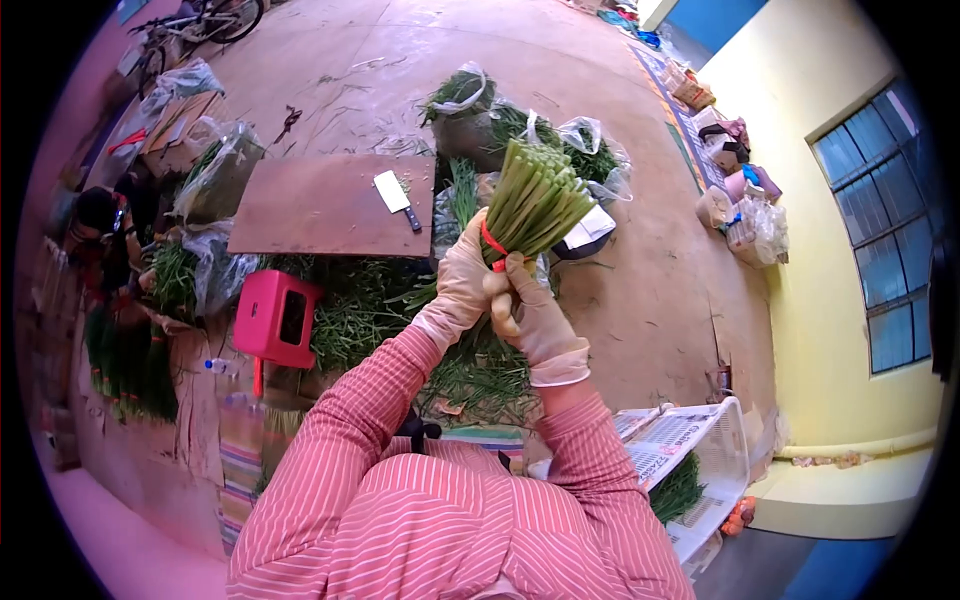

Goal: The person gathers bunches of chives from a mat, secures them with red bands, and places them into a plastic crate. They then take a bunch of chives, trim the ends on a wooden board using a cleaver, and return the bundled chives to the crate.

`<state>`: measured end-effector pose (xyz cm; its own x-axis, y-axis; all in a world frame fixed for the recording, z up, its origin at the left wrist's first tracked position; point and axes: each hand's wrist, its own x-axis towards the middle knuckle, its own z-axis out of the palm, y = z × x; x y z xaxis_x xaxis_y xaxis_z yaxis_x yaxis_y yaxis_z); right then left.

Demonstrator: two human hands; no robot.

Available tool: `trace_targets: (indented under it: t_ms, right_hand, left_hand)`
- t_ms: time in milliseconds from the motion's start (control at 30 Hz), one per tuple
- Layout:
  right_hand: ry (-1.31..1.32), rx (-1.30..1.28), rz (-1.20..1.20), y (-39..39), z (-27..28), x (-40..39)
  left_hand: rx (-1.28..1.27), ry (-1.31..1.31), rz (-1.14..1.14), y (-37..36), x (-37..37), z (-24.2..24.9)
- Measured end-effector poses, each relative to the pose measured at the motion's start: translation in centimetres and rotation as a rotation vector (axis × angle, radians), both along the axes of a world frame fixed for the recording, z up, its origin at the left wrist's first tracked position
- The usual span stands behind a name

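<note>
Head view shows gloved left hand (462, 285) and right hand (525, 310) both clenched around a light, stiff bundle of green cut stalks (535, 205), best gripped near its red rubber band (492, 243).

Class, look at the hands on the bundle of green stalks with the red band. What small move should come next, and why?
Probably seat the red band snugly. Both gloved hands, left hand and right hand, grip the bundle of green stalks just below its cut ends, and the band sits at the fingers, seemingly mid-wrap.

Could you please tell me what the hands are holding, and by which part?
Both hands, left and right, grip a bundle of green stalks near its cut ends, at the red band.
</note>
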<state>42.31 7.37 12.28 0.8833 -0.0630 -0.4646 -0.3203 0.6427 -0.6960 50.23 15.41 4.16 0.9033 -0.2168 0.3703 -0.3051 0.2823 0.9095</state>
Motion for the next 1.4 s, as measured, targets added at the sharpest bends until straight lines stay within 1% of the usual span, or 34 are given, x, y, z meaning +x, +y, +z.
trace_targets:
  t_ms: [33,67,100,133,167,200,267,300,367,400,433,467,533,600,633,667,733,767,800,833,867,900,933,1000,1067,1100,1133,1167,1200,1233,1267,1333,1367,1400]
  right_hand:
    - [0.012,0.006,0.011,-0.5,-0.4,0.1]
    - [0.075,-0.124,0.108,-1.0,-0.6,0.2]
    - [0.135,-0.255,0.209,-1.2,-0.8,0.5]
    - [0.142,-0.250,0.225,-1.1,-1.0,0.8]
    - [0.178,-0.385,0.204,-0.5,-0.5,1.0]
    - [0.215,-0.517,0.181,-0.1,-0.5,1.2]
    - [0.249,-0.517,0.239,-0.3,-2.0,1.7]
    - [0.256,-0.575,0.272,-0.2,-2.7,2.2]
    - [0.273,-0.753,0.331,0.4,-4.0,3.6]
    - [0.278,-0.745,0.335,0.4,-5.1,4.4]
    - [0.285,-0.733,0.378,0.0,-6.3,5.5]
    - [0.300,-0.717,0.420,-0.4,-7.5,6.4]
    - [0.329,-0.703,0.355,-0.5,-9.6,8.4]
    - [0.382,-0.720,0.250,-0.2,-12.9,11.8]
    - [0.423,-0.692,0.259,-0.2,-15.4,13.5]
    - [0.452,-0.676,0.261,0.4,-17.8,14.9]
    - [0.466,-0.728,0.262,1.7,-21.9,19.1]
    - [0.405,-0.822,0.271,2.8,-22.7,21.5]
    - [0.391,-0.974,0.385,2.8,-25.6,23.7]
    - [0.334,-1.136,0.363,3.1,-28.7,25.2]
    - [0.270,-1.298,0.335,3.7,-31.3,27.3]
    - [0.301,-1.282,0.336,4.3,-32.8,29.5]
    - [0.276,-1.360,0.342,4.7,-34.9,31.4]
    - [0.263,-1.445,0.314,5.4,-40.1,34.6]
    - [0.215,-1.685,0.261,6.2,-45.0,37.1]
    - [0.216,-1.735,0.272,6.7,-46.0,38.2]
    - [0.262,-1.719,0.378,7.1,-46.7,39.2]
    - [0.275,-1.771,0.412,7.4,-47.1,39.9]
    - [0.289,-1.825,0.448,7.6,-47.8,40.2]
    - [0.298,-1.814,0.452,7.6,-49.0,40.4]
    - [0.248,-1.820,0.413,7.2,-49.8,40.5]
    - [0.199,-1.818,0.374,6.5,-50.7,40.5]
    - [0.159,-1.796,0.413,6.1,-50.4,40.9]
    - [0.122,-1.772,0.448,5.7,-49.9,41.1]
  left_hand:
    - [-0.084,0.258,-0.134,1.2,-1.4,2.1]
    - [-0.081,0.269,-0.121,1.7,-1.8,2.9]
    - [-0.085,0.387,-0.145,2.1,-1.9,3.4]
    - [-0.090,0.502,-0.165,2.6,-1.7,3.4]
    - [0.004,0.421,-0.152,2.6,-0.9,0.6]
    - [0.093,0.402,-0.104,3.0,-0.9,0.8]
    - [0.235,0.319,-0.046,3.7,-0.1,-0.5]
    - [0.238,0.405,-0.122,4.3,0.5,-1.2]
    - [0.229,0.410,-0.172,5.8,2.1,-2.4]
    - [0.212,0.404,-0.229,6.6,3.3,-2.9]
    - [0.321,0.432,-0.234,7.7,4.9,-3.3]
    - [0.178,0.497,-0.294,8.7,6.7,-4.5]
    - [0.050,0.524,-0.375,12.1,11.8,-4.2]
    - [0.222,0.564,-0.406,16.3,18.8,-4.8]
    - [0.215,0.504,-0.455,18.1,22.4,-4.6]
    - [0.324,0.544,-0.481,19.9,26.2,-4.6]
    - [0.655,0.615,-0.515,23.0,33.5,-6.2]
    - [0.786,0.600,-0.559,24.3,36.8,-8.0]
    - [0.917,0.584,-0.602,24.8,39.4,-9.1]
    - [1.019,0.605,-0.657,25.1,41.4,-10.4]
    - [1.034,0.615,-0.665,25.3,43.5,-12.2]
    - [1.200,0.675,-0.707,25.5,45.2,-14.3]
    - [1.364,0.742,-0.753,25.6,46.1,-16.7]
    - [1.441,0.760,-0.783,25.8,47.7,-21.7]
    - [1.433,0.816,-0.881,26.5,48.3,-27.2]
    - [1.351,0.859,-0.928,26.9,48.5,-29.5]
    - [1.366,0.869,-0.936,27.3,48.5,-31.6]
    - [1.341,0.802,-0.872,27.5,48.2,-32.8]
    - [1.310,0.735,-0.811,27.7,48.1,-33.8]
    - [1.593,0.519,-0.801,27.5,48.7,-34.6]
    - [1.597,0.525,-0.813,27.7,49.0,-34.8]
    - [1.820,0.274,-0.651,28.4,49.6,-33.9]
    - [1.934,0.304,-0.679,26.9,49.8,-31.2]
    - [1.944,0.299,-0.682,26.3,49.3,-30.7]
